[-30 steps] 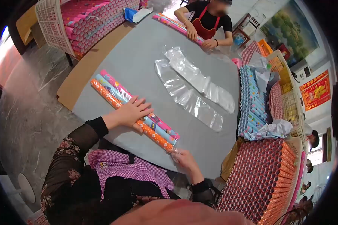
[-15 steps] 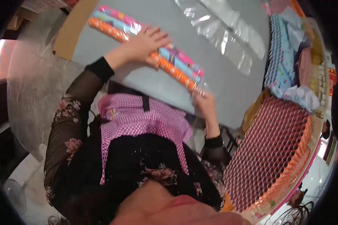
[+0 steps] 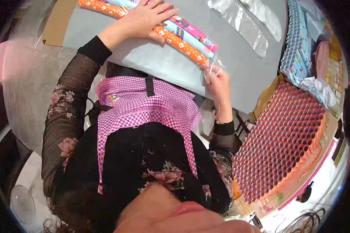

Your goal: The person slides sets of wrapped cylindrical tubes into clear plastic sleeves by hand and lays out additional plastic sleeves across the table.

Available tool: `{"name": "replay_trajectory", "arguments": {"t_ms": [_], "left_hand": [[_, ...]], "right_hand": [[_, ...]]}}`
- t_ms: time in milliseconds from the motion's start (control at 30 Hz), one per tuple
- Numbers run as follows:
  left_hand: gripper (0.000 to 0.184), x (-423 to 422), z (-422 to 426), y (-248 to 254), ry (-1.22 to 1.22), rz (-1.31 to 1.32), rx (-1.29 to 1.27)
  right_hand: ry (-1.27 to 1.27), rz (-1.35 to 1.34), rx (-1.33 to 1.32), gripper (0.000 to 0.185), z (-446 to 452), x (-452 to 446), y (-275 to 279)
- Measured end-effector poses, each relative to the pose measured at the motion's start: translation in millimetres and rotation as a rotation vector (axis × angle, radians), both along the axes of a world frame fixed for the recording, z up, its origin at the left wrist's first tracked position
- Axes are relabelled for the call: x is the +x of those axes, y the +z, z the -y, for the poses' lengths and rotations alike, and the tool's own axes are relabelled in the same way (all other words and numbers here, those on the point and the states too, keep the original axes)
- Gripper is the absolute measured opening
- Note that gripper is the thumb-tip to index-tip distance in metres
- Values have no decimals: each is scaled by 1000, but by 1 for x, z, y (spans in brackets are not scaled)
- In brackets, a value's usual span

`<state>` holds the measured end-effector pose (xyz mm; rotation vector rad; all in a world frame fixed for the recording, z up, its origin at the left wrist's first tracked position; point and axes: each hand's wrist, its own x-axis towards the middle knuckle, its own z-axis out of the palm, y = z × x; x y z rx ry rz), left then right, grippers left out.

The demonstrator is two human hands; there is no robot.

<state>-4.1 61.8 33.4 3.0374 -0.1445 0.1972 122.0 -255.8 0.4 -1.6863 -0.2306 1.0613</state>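
Rolls of patterned wrapping paper (image 3: 185,45) lie side by side in a clear plastic sleeve, the nearest orange with white marks, then light blue, then pink. Spread flat across the middle of the rolls, my left hand (image 3: 146,18) presses on them with its fingers apart. At the rolls' right end, my right hand (image 3: 218,82) is closed in a pinch on the loose end of the plastic sleeve (image 3: 214,66). The fingertips there are partly covered by the shiny film.
Beneath the rolls is a grey tabletop (image 3: 245,77) with cardboard (image 3: 58,23) at its left edge. Clear plastic sleeves (image 3: 241,29) lie farther back. To the right stand many upright red-patterned rolls (image 3: 280,143) packed together, with blue-patterned rolls (image 3: 295,42) behind them.
The whole view has shifted, so the table and rolls sit higher in it. My left hand stays on the rolls, and my right hand still pinches the sleeve's end.
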Motion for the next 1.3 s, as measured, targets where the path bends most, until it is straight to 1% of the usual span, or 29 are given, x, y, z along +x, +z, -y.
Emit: {"name": "replay_trajectory", "arguments": {"t_ms": [67,133,267,333,467,567,633,733,767,867,900,1133,1233,1267,1300], "left_hand": [[96,0,1,0,5,-11,5],[96,0,1,0,22,-22,3],[96,0,2,3,27,-33,7],[96,0,4,6,45,-68,-7],[96,0,7,7,59,-77,6],[96,0,7,5,76,-77,-3],[96,0,6,4,65,-62,-6],[96,0,7,3,72,-52,-25],[96,0,7,4,71,-54,-25],[96,1,8,6,73,-69,-54],[96,1,8,7,71,-68,-48],[95,2,7,9,65,-78,-22],[95,2,6,8,62,-59,-28],[95,2,5,4,68,-59,-24],[95,2,5,3,49,1,-54]], "right_hand": [[-4,49,46,19,0,-1,-2],[-23,-25,-4,16,0,0,7],[-49,-6,-15,12,-1,-1,0],[-27,145,39,10,-1,-1,-10],[14,186,97,8,3,6,-29],[-16,173,50,9,-3,4,-19],[-79,70,59,11,-7,1,-5],[-128,12,23,14,-1,8,-7],[-127,-6,62,16,1,9,-8],[-143,-29,92,15,2,12,-15],[-172,-16,59,13,0,10,-15],[-104,-1,-68,14,-11,15,-8],[-120,-53,-44,17,-11,20,-9],[-121,-106,-31,18,-12,22,-7],[-120,-160,-18,20,-13,23,-5]]}}
